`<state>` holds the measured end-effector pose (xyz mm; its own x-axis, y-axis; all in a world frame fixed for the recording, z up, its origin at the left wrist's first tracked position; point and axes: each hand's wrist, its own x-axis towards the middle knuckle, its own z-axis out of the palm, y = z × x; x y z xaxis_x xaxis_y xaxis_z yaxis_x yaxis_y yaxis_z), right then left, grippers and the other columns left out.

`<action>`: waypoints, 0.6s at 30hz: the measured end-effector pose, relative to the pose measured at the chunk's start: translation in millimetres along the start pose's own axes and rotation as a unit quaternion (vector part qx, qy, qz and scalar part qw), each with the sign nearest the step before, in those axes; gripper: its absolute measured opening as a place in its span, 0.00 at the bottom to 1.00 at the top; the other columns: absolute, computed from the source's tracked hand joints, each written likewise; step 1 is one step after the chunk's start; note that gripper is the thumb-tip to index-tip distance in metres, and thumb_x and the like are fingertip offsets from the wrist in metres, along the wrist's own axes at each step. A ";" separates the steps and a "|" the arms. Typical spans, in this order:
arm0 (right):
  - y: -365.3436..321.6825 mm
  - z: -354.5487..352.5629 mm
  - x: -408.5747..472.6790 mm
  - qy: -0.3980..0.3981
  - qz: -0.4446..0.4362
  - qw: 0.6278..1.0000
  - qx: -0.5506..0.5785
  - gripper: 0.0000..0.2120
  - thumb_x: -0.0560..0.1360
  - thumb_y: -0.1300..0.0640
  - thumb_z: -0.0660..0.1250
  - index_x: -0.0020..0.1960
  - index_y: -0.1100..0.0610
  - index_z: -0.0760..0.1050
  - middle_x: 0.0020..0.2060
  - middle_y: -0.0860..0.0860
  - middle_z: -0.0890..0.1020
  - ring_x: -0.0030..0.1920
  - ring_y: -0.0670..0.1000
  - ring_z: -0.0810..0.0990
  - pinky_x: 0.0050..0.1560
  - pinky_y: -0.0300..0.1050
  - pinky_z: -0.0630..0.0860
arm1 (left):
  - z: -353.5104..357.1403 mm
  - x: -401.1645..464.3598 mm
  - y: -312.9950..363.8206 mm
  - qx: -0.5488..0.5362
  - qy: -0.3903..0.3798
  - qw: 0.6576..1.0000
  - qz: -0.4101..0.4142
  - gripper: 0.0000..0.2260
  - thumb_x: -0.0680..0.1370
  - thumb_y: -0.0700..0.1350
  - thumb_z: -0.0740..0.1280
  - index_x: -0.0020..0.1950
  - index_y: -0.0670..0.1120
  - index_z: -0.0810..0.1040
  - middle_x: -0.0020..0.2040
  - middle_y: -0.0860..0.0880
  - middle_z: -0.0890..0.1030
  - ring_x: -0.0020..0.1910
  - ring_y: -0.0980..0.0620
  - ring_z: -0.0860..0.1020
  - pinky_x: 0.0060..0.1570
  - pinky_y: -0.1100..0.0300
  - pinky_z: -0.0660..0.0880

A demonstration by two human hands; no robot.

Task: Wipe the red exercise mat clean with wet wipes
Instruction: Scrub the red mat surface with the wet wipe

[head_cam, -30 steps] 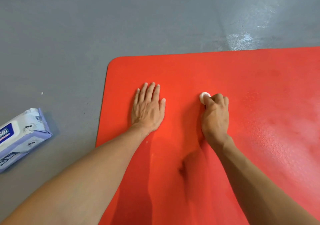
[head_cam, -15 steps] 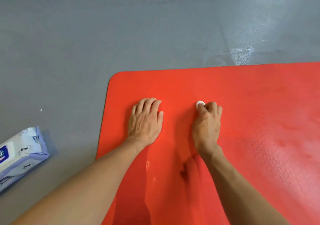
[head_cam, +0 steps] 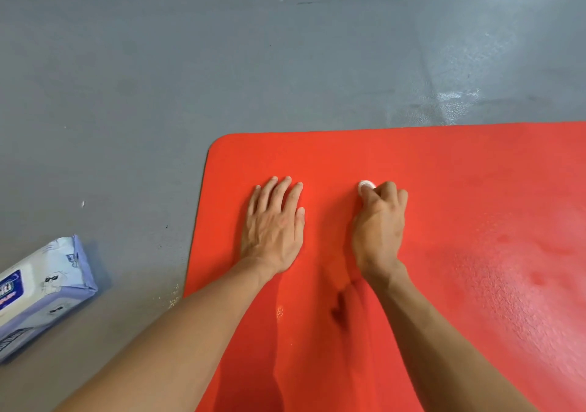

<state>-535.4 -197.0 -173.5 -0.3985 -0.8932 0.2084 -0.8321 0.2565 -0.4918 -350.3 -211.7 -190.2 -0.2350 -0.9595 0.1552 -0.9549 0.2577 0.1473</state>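
Note:
The red exercise mat [head_cam: 459,189] lies on the grey floor, its rounded far-left corner in view. My left hand [head_cam: 274,224] rests flat on the mat with straight fingers, palm down. To its right, my right hand [head_cam: 379,227] is curled round a small balled white wet wipe [head_cam: 365,185], pressing it onto the mat; only a bit of the wipe shows past the fingertips. The mat's right part glistens with moisture.
A pale blue pack of wet wipes [head_cam: 38,294] lies on the grey floor [head_cam: 158,78] to the left of the mat. A shiny wet patch on the floor [head_cam: 453,107] sits just beyond the mat's far edge.
The view tilted, so mat and hands sit lower in frame. My left hand's fingers, briefly bent, lie straight again. My right hand still presses the wipe near the same spot.

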 end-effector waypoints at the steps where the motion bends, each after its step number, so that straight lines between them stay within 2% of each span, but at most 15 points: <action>1: -11.9 4.1 -8.9 -0.009 -0.029 0.999 0.015 0.16 0.74 0.69 0.64 0.57 0.57 0.82 0.45 0.54 0.75 0.48 0.58 0.69 0.48 0.54 0.73 | 0.0 -0.4 -0.3 0.000 -0.001 1.000 0.001 0.25 0.84 0.54 0.51 0.79 0.50 0.70 0.78 0.49 0.71 0.80 0.46 0.63 0.80 0.43 0.58; 4: -34.8 10.1 -38.6 -0.086 -0.195 0.975 0.067 0.10 0.79 0.60 0.61 0.54 0.56 0.81 0.44 0.50 0.74 0.46 0.53 0.68 0.45 0.46 0.71 | 0.1 -0.4 -1.7 -0.008 0.001 1.000 0.006 0.25 0.85 0.54 0.50 0.78 0.49 0.71 0.78 0.48 0.71 0.80 0.45 0.64 0.80 0.43 0.59; 6: -22.9 5.4 -30.2 -0.111 -0.245 0.961 0.065 0.12 0.81 0.56 0.59 0.55 0.55 0.81 0.44 0.49 0.73 0.47 0.52 0.69 0.45 0.46 0.73 | -0.6 -0.4 -1.3 -0.006 0.001 1.000 0.004 0.25 0.85 0.54 0.51 0.79 0.50 0.71 0.78 0.48 0.71 0.80 0.45 0.64 0.80 0.43 0.58; 7: -10.4 3.5 -17.8 -0.097 -0.223 0.968 0.060 0.11 0.81 0.57 0.61 0.57 0.55 0.81 0.45 0.50 0.74 0.49 0.53 0.69 0.47 0.47 0.73 | -1.0 0.0 -0.8 -0.001 0.001 1.000 0.003 0.25 0.84 0.54 0.51 0.79 0.50 0.71 0.78 0.49 0.71 0.80 0.46 0.63 0.80 0.43 0.58; 9: 17.0 -2.5 13.0 -0.044 -0.106 0.993 0.030 0.13 0.78 0.65 0.65 0.59 0.56 0.82 0.48 0.54 0.74 0.52 0.56 0.70 0.52 0.52 0.73 | -2.1 0.3 0.4 0.007 -0.004 1.000 -0.002 0.25 0.84 0.54 0.51 0.79 0.51 0.70 0.79 0.50 0.70 0.80 0.46 0.63 0.80 0.43 0.58; 11: 32.3 -5.4 38.1 0.002 0.007 1.000 -0.002 0.16 0.77 0.68 0.63 0.59 0.58 0.82 0.47 0.56 0.73 0.52 0.58 0.68 0.54 0.52 0.72 | -2.1 0.2 1.4 0.011 -0.008 1.000 -0.003 0.25 0.84 0.55 0.51 0.80 0.51 0.69 0.79 0.50 0.70 0.81 0.47 0.62 0.80 0.43 0.58; 13: 18.8 0.4 38.9 0.020 0.047 0.999 -0.007 0.16 0.76 0.68 0.60 0.57 0.58 0.82 0.46 0.56 0.72 0.51 0.59 0.68 0.52 0.52 0.71 | -1.4 0.3 2.0 0.010 -0.006 1.000 -0.004 0.25 0.84 0.55 0.51 0.79 0.51 0.69 0.79 0.50 0.70 0.81 0.47 0.62 0.80 0.43 0.58; 15: -9.6 9.3 18.6 0.007 -0.011 1.000 0.025 0.15 0.76 0.67 0.59 0.55 0.58 0.81 0.45 0.55 0.72 0.49 0.57 0.68 0.50 0.53 0.70 | -1.5 0.2 1.3 0.006 -0.001 1.000 -0.003 0.25 0.84 0.54 0.52 0.79 0.51 0.70 0.78 0.50 0.71 0.80 0.46 0.63 0.80 0.43 0.58; 18: -34.9 16.3 -16.3 -0.085 -0.189 0.976 0.071 0.15 0.78 0.58 0.55 0.56 0.57 0.80 0.44 0.52 0.73 0.47 0.55 0.67 0.46 0.48 0.70 | -1.3 0.2 0.5 0.001 0.001 1.000 0.001 0.24 0.84 0.54 0.52 0.78 0.51 0.71 0.78 0.49 0.71 0.80 0.46 0.64 0.80 0.43 0.58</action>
<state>-493.6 -197.4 -173.5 0.0070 -0.9654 0.2607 -0.8403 -0.1470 -0.5218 -350.6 -211.6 -188.9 -0.2366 -0.9588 0.1571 -0.9547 0.2595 0.1459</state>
